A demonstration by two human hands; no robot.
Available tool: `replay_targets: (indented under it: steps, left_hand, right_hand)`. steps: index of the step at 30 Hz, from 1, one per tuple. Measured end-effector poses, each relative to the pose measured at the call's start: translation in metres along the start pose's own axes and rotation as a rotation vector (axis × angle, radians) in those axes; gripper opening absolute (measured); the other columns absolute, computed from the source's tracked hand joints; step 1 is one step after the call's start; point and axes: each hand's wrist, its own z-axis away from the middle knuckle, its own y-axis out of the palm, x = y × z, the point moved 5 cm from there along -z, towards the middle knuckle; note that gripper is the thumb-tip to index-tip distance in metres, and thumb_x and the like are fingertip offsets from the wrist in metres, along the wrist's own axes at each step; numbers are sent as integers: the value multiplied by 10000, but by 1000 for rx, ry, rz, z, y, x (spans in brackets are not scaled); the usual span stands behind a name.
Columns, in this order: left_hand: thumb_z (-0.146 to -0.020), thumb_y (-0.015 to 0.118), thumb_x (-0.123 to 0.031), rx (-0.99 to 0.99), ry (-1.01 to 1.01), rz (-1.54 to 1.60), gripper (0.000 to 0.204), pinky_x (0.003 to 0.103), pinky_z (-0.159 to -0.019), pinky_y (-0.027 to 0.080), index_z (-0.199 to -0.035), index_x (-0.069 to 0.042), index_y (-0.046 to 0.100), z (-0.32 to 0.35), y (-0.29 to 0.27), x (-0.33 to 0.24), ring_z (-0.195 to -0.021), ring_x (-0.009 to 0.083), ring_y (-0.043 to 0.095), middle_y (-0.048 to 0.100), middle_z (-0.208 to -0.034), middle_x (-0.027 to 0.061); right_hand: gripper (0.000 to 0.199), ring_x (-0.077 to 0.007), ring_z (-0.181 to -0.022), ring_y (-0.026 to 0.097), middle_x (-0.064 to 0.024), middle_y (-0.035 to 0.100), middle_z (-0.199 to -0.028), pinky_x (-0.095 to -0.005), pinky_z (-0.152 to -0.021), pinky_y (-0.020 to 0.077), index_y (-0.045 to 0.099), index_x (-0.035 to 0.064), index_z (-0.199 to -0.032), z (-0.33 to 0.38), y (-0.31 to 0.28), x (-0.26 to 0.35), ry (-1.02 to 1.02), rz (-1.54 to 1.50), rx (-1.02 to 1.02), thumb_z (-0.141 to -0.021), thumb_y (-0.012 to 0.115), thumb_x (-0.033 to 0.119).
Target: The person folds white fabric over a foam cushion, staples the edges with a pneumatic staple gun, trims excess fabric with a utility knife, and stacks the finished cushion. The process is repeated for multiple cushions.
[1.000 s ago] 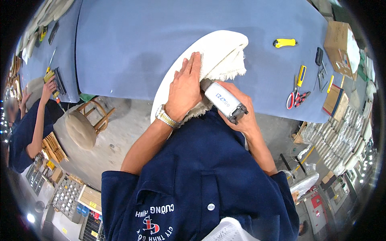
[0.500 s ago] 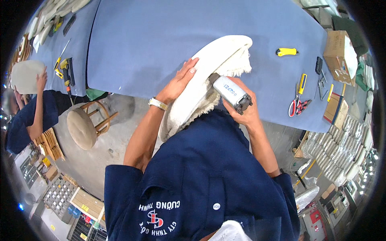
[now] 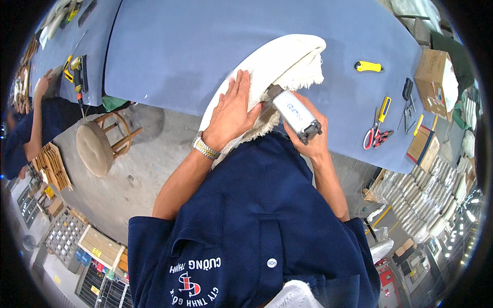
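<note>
At the near edge of the long blue-topped worktable (image 3: 205,46), a white oval panel wrapped in frayed off-white cloth (image 3: 277,66) lay tilted, its lower end hanging past the table edge toward the person's dark blue shirt. The left hand (image 3: 233,110), with a metal watch at the wrist, lay flat on the cloth, fingers spread and pressing it against the panel. The right hand (image 3: 308,141) was wrapped around a white and grey handheld power tool (image 3: 292,113), whose nose met the cloth's frayed edge just beside the left hand's fingers.

Farther right on the table lay a yellow utility knife (image 3: 368,66), well apart from the panel, then red-handled scissors (image 3: 372,136) beside a yellow-handled tool (image 3: 382,109), and a brown cardboard box (image 3: 434,77) near the table's end. Below the table's left part stood a round wooden stool with a padded seat (image 3: 95,149). At the far left, another person in a dark blue sleeve (image 3: 31,128) worked at the same table.
</note>
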Motion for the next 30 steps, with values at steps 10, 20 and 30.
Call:
replay_targets:
  steps: [10,20,30]
  left_hand:
    - [-902,693,-191,-38,-30,-65,869,473,-1178,395,-1588,55,220,0,1,-11,-1488,459,339,319,-1618,294]
    - [-887,696,-152,-40,-12,-66,873,468,-1149,434,-1589,50,218,1,-9,-11,-1474,448,370,350,-1599,299]
    - [-844,719,-121,-73,5,-65,881,480,-1121,452,-1576,49,259,-3,-5,-12,-1436,460,420,375,-1580,309]
  right_hand:
    - [528,-295,-1086,728,-161,717,-1234,-351,-927,563,643,14,-1310,-8,0,0,30,8,90,-797,755,65]
    - [516,-340,-1092,723,-167,728,-1195,-355,-900,580,661,63,-1294,-2,0,8,-46,47,80,-788,766,77]
    - [521,-331,-1084,731,-159,724,-1222,-348,-887,576,662,70,-1297,-6,5,10,57,32,123,-789,776,95]
